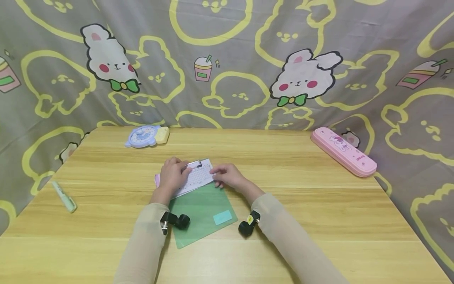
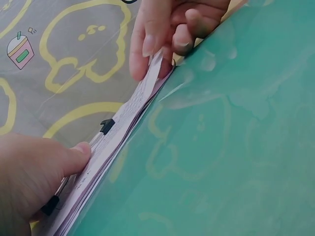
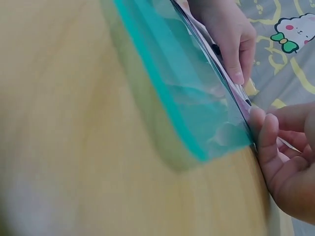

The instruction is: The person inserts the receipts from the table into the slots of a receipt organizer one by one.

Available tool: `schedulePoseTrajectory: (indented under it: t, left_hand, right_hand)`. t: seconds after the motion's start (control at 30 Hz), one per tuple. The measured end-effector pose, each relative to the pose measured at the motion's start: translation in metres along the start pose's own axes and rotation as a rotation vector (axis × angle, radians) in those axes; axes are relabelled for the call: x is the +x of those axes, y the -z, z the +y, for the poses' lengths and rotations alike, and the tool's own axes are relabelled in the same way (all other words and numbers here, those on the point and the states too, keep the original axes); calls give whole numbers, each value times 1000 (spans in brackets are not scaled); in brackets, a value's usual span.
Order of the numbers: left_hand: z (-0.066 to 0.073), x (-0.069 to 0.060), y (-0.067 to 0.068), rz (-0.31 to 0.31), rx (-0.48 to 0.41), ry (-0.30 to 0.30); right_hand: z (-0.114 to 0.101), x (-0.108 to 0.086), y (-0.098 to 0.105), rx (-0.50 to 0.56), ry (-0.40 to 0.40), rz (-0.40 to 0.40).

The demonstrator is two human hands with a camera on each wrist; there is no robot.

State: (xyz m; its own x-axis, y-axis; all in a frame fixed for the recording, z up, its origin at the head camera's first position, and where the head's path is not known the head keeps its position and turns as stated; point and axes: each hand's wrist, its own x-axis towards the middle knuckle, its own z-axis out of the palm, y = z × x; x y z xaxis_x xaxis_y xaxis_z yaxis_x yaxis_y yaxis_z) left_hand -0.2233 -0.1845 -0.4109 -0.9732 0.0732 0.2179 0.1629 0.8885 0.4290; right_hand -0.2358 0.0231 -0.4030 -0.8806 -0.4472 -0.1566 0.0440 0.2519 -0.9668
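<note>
A stack of printed papers (image 1: 199, 176) lies at the top of a translucent green plastic sheet (image 1: 198, 217), with a metal clip (image 1: 193, 164) across the upper edge. My left hand (image 1: 172, 176) grips the stack's upper left part, thumb (image 2: 78, 156) pressed on top beside the clip; its other fingers are mostly hidden. At the right edge, my right hand (image 1: 229, 176) pinches a corner of the papers between thumb and forefinger, lifting it slightly in the left wrist view. A light blue label (image 1: 222, 217) shows on the green sheet's lower right.
Behind the papers at the left lies a blue animal-shaped item (image 1: 143, 136) with a yellow end. A pale green marker (image 1: 64, 197) rests on the table's left side, and a pink pencil case (image 1: 343, 152) at the back right. A patterned curtain (image 1: 234, 47) hangs behind the wooden table (image 1: 301, 221).
</note>
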Motion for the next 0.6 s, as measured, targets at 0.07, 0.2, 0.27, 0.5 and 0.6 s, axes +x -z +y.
schedulePoseTrajectory:
  t: [0.07, 0.2, 0.27, 0.5, 0.6]
  left_hand:
    - [0, 0, -1, 1, -10, 4]
    - [-1, 1, -1, 21, -25, -8]
    - [-3, 1, -1, 35, -35, -13]
    - [-8, 2, 7, -20, -135, 36]
    - [-7, 4, 16, -83, -121, 48]
  right_hand:
    - [1, -3, 3, -13, -3, -16]
    - [2, -7, 8, -22, -11, -43]
    - [3, -10, 11, -22, -18, -62]
    - [1, -28, 31, -81, -28, -126]
    - [-6, -39, 48, -243, 49, -105]
